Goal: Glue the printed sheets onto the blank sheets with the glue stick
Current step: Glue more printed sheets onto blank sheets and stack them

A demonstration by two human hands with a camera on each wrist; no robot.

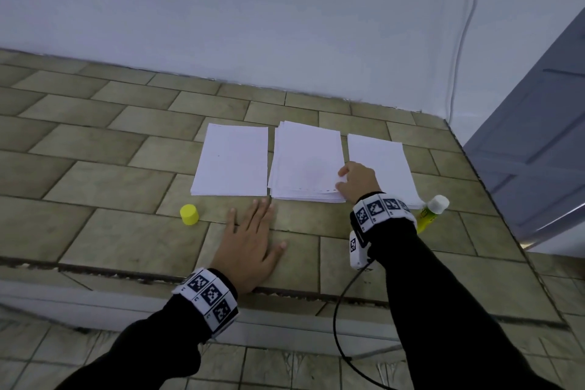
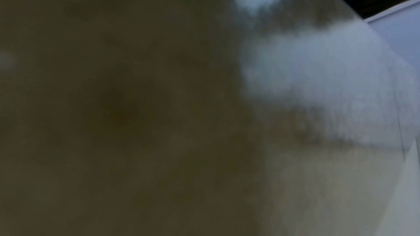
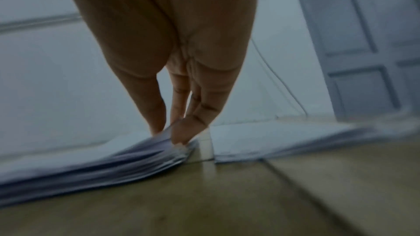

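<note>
Three white paper stacks lie side by side on the tiled ledge: a left stack, a thicker middle stack and a right stack. My right hand pinches the near right corner of the middle stack's top sheets, lifting them slightly. My left hand lies flat on the tiles, fingers straight, just in front of the gap between the left and middle stacks. The uncapped glue stick lies behind my right wrist. Its yellow cap stands left of my left hand. The left wrist view is a dark blur.
A pale wall rises right behind the stacks. A grey panelled door stands at the right. A thin white cable runs down the wall corner. A black cable hangs from my right wrist over the ledge's front edge.
</note>
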